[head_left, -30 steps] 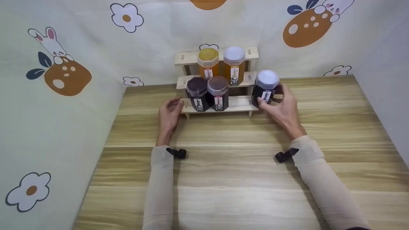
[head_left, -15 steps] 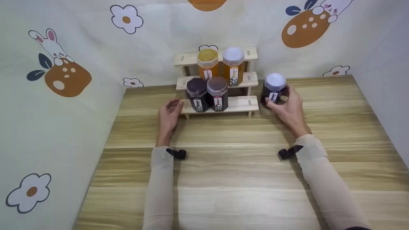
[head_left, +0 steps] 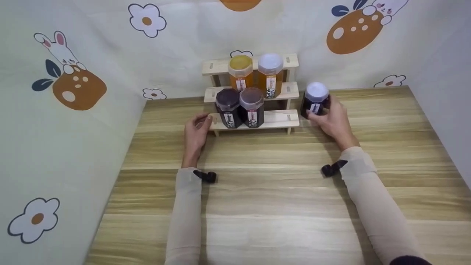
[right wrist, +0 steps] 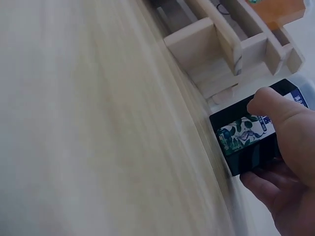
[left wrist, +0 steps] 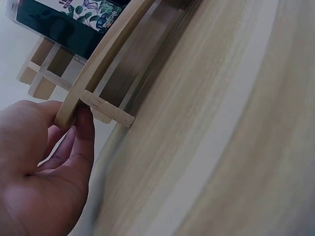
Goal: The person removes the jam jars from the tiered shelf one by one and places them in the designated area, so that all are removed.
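My right hand (head_left: pixel 335 119) grips a dark jar (head_left: pixel 315 100) with a white lid, upright just right of the rack. In the right wrist view the thumb presses the label of this jar (right wrist: pixel 251 130) and the fingers curl behind it. My left hand (head_left: pixel 195 132) pinches the left end of the lowest step of a three-step wooden rack (head_left: pixel 278 118); the left wrist view shows the thumb above and fingers under that board (left wrist: pixel 91 73). Two dark jars (head_left: pixel 229 108) stand side by side on the lowest step. Two amber jars (head_left: pixel 270 75) stand on the middle step.
The wood-grain table (head_left: pixel 257 191) spreads in front of the rack. A patterned backdrop (head_left: pixel 184 44) rises close behind it, with walls at left and right. Small black cameras (head_left: pixel 209 177) sit on both wrists.
The right hand has carried the dark white-lidded jar rightward, off the right end of the lowest step to beside the rack. The left hand has stayed on the rack.
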The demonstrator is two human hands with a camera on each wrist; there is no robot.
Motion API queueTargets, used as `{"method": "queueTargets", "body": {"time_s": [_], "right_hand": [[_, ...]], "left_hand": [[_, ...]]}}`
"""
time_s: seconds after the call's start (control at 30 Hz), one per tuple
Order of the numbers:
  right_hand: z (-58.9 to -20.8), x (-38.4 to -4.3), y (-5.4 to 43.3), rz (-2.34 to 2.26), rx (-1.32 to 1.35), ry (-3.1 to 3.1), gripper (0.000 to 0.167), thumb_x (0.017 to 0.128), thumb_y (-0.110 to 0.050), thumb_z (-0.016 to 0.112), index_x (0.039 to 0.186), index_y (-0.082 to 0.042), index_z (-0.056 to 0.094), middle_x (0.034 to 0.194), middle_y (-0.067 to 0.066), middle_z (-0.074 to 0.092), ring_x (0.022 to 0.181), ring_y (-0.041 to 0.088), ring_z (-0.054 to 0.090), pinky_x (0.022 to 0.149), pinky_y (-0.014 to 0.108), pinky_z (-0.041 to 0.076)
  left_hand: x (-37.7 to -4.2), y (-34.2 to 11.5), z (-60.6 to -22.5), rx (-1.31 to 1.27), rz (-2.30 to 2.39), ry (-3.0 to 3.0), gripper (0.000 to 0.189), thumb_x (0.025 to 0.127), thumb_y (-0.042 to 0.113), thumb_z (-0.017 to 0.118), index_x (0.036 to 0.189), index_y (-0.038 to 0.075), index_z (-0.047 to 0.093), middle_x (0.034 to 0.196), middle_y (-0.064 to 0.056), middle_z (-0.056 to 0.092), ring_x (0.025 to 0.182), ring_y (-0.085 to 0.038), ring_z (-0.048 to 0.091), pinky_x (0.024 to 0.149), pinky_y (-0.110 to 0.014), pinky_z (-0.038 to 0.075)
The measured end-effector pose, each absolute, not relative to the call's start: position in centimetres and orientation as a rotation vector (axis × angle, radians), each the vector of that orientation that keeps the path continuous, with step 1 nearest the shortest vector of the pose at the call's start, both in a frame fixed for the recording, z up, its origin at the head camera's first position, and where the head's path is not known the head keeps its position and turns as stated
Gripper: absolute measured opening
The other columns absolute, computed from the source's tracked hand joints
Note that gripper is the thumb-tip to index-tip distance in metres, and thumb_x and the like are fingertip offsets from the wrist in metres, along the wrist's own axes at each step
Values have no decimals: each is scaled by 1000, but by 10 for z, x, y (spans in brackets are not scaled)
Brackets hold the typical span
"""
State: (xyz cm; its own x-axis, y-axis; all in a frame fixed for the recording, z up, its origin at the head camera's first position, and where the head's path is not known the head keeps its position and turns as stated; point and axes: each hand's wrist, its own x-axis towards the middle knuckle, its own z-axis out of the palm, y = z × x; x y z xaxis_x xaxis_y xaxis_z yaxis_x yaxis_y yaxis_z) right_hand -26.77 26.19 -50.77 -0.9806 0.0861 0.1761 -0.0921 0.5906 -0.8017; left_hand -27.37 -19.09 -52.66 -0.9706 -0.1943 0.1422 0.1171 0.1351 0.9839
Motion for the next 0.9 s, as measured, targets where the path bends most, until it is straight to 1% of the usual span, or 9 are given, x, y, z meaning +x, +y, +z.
{"method": "queueTargets", "body": {"time_s": [0.13,0.27,0.47,0.57,0.67,0.9], "right_hand": [[-506,-279,261,1333,-16,-2627,82,88,-20,90,151,7,46,152,34,58,143,49,58,125,58,44],[-506,-290,260,1349,-49,-2621,81,88,-21,90,149,8,45,152,34,58,143,48,57,125,57,44],[-508,-300,257,1373,-44,-2586,78,88,-19,89,147,8,46,150,33,58,142,47,58,124,56,45],[-508,-303,255,1378,-63,-2599,79,89,-20,89,149,7,45,151,33,58,143,46,57,125,55,45],[-509,-306,255,1384,-78,-2605,79,90,-21,87,150,6,45,152,33,57,144,46,57,125,54,45],[-514,-310,251,1430,-67,-2571,82,92,-19,85,157,6,41,159,32,52,149,43,53,128,51,43]], "left_hand": [[-273,-190,-526,89,-1946,-2163,32,103,17,76,126,-5,72,123,-22,73,114,-24,69,104,-30,57],[-273,-190,-526,77,-1946,-2174,34,103,16,75,128,-6,71,124,-22,72,114,-25,69,103,-30,57],[-272,-190,-527,92,-1952,-2202,37,104,22,75,131,-3,71,126,-20,72,116,-24,69,101,-27,56],[-272,-188,-527,96,-1951,-2196,36,104,22,75,129,-2,72,123,-19,73,113,-22,69,98,-25,57],[-273,-187,-528,90,-1967,-2170,33,103,18,75,128,-4,72,121,-20,72,111,-22,68,97,-25,57],[-273,-187,-526,95,-1974,-2152,32,103,17,75,126,-4,73,120,-20,72,111,-23,69,101,-30,57]]}}
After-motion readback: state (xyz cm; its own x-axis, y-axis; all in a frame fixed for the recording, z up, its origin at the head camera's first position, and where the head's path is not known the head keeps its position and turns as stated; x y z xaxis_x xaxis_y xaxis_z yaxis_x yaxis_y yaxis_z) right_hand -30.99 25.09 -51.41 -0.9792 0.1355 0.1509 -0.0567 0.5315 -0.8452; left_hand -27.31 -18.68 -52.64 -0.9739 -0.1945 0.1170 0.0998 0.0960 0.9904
